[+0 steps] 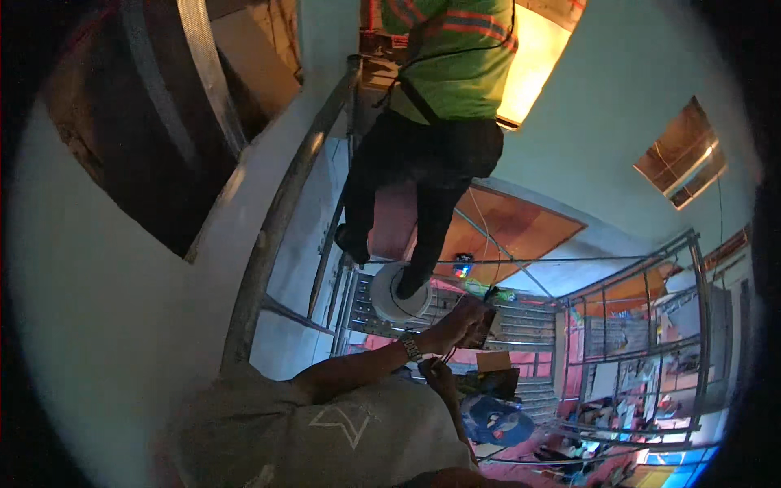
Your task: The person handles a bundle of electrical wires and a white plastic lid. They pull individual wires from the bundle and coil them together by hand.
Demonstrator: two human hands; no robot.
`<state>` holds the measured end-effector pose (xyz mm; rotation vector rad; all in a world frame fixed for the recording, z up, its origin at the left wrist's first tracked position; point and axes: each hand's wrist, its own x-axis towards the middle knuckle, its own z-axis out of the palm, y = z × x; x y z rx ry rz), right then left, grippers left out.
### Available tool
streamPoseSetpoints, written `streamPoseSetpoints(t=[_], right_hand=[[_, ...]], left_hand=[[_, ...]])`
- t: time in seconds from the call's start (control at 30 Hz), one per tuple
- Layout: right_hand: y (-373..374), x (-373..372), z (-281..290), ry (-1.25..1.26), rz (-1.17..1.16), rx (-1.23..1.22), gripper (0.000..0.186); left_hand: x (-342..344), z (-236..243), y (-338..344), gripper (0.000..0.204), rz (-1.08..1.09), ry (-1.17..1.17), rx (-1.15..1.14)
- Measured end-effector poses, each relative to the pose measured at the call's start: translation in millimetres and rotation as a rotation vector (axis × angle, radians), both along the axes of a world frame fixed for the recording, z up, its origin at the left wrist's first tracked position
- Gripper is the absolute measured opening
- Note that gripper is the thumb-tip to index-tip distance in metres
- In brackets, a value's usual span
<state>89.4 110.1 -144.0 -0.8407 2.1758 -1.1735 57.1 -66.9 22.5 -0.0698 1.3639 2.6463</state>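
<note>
My left hand (464, 325), with a metal-banded watch at its wrist, is closed around a dark flat piece (486, 327) whose kind I cannot make out. Just below it, my right hand (440, 376) is closed on what looks like a thin dark cord (448, 355) running up toward the left hand. Both hands are in front of my grey shirt, above the slatted metal platform. Beneath them are a brown rectangular piece (493, 361) and a blue cloth item (498, 420), possibly a cap. Dim light hides the finger details.
Another person in a green striped shirt (464, 81) stands with one foot on a white round bucket (399, 294). A thick scaffold tube (281, 203) rises at the left. Scaffold rails (700, 342) stand at the right, with cluttered floor below. A small coloured light (462, 266) glows beyond the bucket.
</note>
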Motion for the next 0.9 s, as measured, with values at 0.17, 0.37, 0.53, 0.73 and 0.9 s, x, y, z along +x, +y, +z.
streamPoseSetpoints(t=[0.17,0.37,0.53,0.73,0.9], right_hand=[[13.0,-17.5,-27.6,0.4,0.239,0.017,0.023],[25.4,-27.3,-61.3,0.281,0.195,0.021,0.024],[38.6,-27.8,-47.4,0.353,0.248,0.212,0.032],[57.3,-28.4,-68.1,0.606,0.404,0.424,0.035],[67.4,-29.2,-76.8,0.206,0.272,0.348,0.034]], left_hand=[[4.0,-6.5,-1.4,0.037,0.138,-0.038,-0.04],[18.4,-7.5,2.0,0.04,0.086,-0.059,0.08],[14.4,-36.4,11.9,0.04,0.07,-0.085,0.158],[17.4,-44.2,16.4,0.038,0.096,-0.127,0.177],[10.5,-42.3,28.9,0.04,0.045,-0.183,0.18]])
